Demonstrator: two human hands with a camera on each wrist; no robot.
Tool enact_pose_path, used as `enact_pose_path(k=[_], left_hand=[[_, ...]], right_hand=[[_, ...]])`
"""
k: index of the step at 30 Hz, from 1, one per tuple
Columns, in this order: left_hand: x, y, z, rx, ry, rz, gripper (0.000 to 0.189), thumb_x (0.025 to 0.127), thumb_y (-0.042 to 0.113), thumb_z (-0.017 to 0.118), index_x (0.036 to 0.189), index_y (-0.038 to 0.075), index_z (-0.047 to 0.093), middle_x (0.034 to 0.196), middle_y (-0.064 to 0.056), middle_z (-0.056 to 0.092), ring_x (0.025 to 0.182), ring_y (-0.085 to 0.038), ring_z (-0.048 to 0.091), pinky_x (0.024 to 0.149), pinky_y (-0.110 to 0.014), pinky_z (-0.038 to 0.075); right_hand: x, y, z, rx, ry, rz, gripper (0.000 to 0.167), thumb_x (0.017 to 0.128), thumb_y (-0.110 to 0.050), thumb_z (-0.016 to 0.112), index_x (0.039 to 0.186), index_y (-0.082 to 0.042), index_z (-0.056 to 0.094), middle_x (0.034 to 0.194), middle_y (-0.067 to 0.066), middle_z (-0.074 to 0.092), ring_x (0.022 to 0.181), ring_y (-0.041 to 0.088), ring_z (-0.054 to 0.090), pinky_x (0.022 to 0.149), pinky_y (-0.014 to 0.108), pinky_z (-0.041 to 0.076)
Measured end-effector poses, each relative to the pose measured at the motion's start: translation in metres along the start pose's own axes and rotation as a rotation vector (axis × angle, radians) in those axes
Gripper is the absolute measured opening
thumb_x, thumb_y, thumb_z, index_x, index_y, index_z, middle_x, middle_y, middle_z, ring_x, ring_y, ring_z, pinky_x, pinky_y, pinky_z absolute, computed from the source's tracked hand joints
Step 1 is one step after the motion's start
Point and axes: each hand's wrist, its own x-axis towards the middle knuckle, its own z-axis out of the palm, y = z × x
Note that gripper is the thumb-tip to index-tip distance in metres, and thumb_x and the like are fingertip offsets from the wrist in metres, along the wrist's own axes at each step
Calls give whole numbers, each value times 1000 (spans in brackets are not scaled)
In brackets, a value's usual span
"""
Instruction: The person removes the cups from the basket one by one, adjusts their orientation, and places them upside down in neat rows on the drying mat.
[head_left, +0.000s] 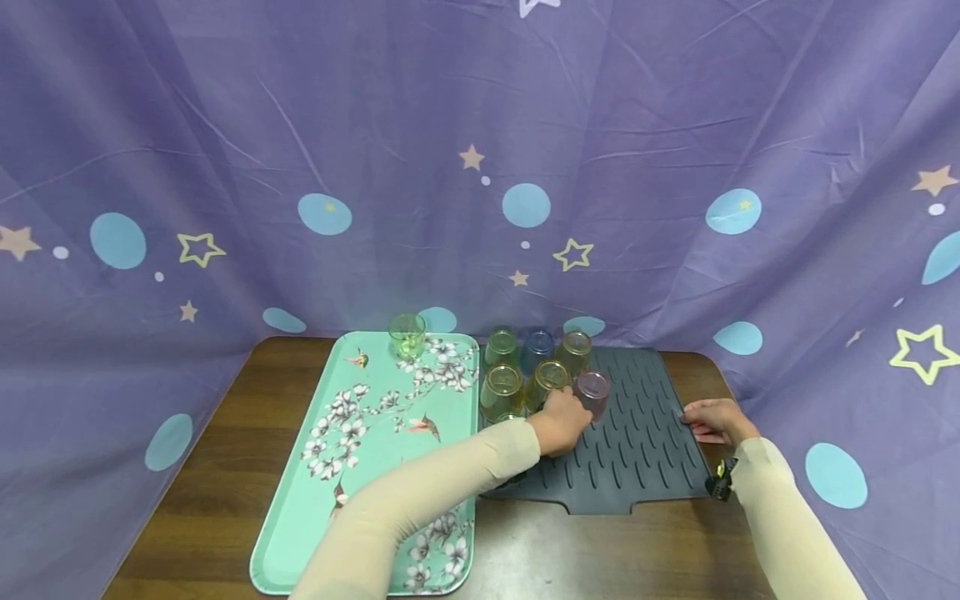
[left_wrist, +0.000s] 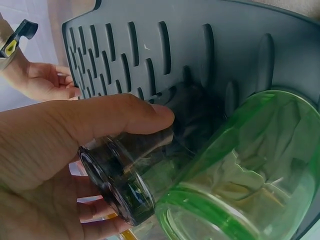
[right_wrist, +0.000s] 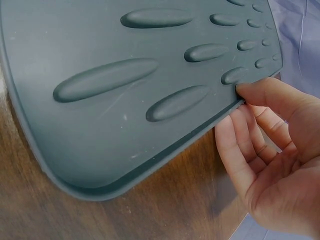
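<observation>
My left hand (head_left: 561, 423) holds a dark grey glass (left_wrist: 120, 185), thumb on one side and fingers on the other; in the head view that glass is hidden by the hand. It stands upside down on the dark ribbed drying mat (head_left: 637, 442). Close beside it in the left wrist view is a green glass (left_wrist: 260, 160). Around the hand in the head view are a pink glass (head_left: 593, 393) and two yellowish glasses, one yellow glass (head_left: 502, 392) further left. At the mat's right edge, my right hand (right_wrist: 280, 145) pinches the rim between thumb and fingers.
Behind stand a green glass (head_left: 501, 347), a blue glass (head_left: 537, 350) and an amber glass (head_left: 575, 353), all inverted. A mint floral tray (head_left: 300, 517) lies left of the mat, with an upright light green glass (head_left: 407, 337) at its back. A purple curtain (head_left: 420, 100) rises behind the wooden table (head_left: 217, 442).
</observation>
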Motion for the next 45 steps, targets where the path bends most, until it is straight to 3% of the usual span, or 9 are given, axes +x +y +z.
enact_pose_path(k=[9,14,17,24,29,31,35,39,45], left_hand=[[-2,-8,1,-27,25,21,53,89,36,76,139,33,59,137,5,63,125,-17,55,103,-36,48],[-10,-20,-12,-63,40,51,67,81,42,83,142,32,57,142,6,60,130,-19,54,109,-40,44],[-16,-33,-23,-137,61,66,78,75,50,87,145,32,55,143,7,59,129,-19,54,108,-39,45],[-39,-86,-47,-519,198,138,62,78,42,88,133,24,64,124,2,68,110,-17,63,91,-36,54],[-49,-132,-45,-884,343,196,59,82,31,87,134,16,62,129,-4,67,122,-22,62,105,-38,50],[-55,-152,-40,-1023,415,190,59,82,28,87,134,16,62,130,-5,67,126,-23,61,110,-40,47],[-68,-190,-26,-1275,565,152,61,81,24,87,136,19,61,136,-4,65,129,-23,59,115,-44,42],[-78,-223,-1,-1496,721,97,64,83,16,85,141,15,58,139,-10,63,133,-29,56,118,-47,36],[-90,-252,47,-1706,915,-86,72,88,9,79,151,6,44,149,-24,49,144,-40,41,123,-56,25]], right_hand=[[2,2,-1,-16,8,2,10,92,-4,67,86,-11,69,67,-4,63,62,8,64,63,27,61],[1,1,-1,-13,7,1,12,92,-4,67,85,-13,69,66,-5,63,62,7,64,63,26,60],[2,1,-1,-17,-7,-3,10,91,-5,69,84,-13,69,67,-6,63,62,7,64,63,25,60],[2,0,0,-16,-2,0,3,91,-7,69,89,-4,68,67,-6,63,63,7,65,64,25,60],[1,0,-1,-13,10,7,1,90,-5,70,89,-4,69,67,-5,63,63,8,65,64,26,60],[0,1,-1,-15,-2,2,4,91,-4,68,89,-6,70,67,-5,63,63,8,64,64,26,60],[0,2,-1,-5,-17,-2,10,92,-3,65,88,-10,70,66,-5,63,62,8,64,64,26,60],[0,3,-1,-2,-13,0,10,92,-3,65,88,-11,70,67,-5,63,62,8,64,64,26,60],[-1,1,-1,-16,-9,-8,8,93,-4,64,90,-9,70,67,-4,63,63,8,64,64,26,60]])
